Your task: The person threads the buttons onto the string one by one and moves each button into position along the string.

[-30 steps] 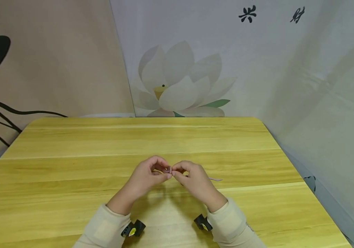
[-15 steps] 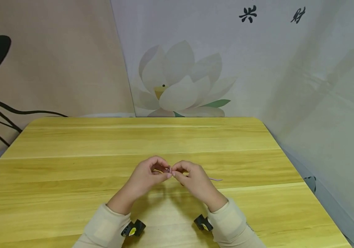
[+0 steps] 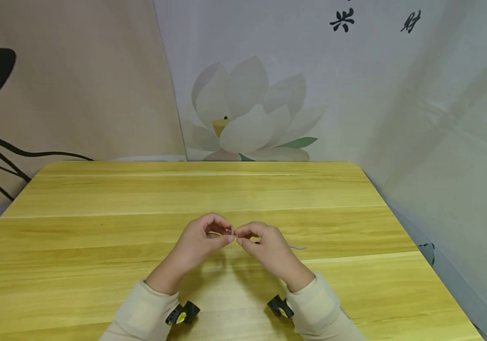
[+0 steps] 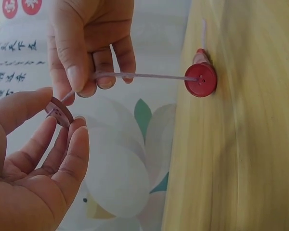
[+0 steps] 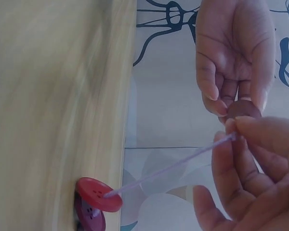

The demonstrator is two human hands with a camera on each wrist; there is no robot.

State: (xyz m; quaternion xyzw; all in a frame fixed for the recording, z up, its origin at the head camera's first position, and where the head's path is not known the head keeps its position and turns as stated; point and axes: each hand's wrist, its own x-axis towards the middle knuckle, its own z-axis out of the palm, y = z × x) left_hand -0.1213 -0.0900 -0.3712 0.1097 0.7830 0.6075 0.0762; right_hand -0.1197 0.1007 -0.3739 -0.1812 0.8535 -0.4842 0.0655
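In the left wrist view, my left hand pinches a brownish-pink button with several holes by its edge. My right hand pinches a pale purple string between thumb and index finger, close to that button. A short end of the string reaches the button's rim from the right fingertips; whether it passes through a hole I cannot tell. The string's other side runs taut to a red button threaded on it near the tabletop. Behind this one sits a darker purplish-red button, partly hidden, on the same string.
A wood-grain table lies under both hands. The string's tail shows beyond the right hand. A printed cloth with a lotus hangs behind the table. Black wrist cameras sit at both cuffs.
My left hand has shifted slightly left and up. A small gap with string now shows between the fingertips of both hands. The right hand has hardly moved.
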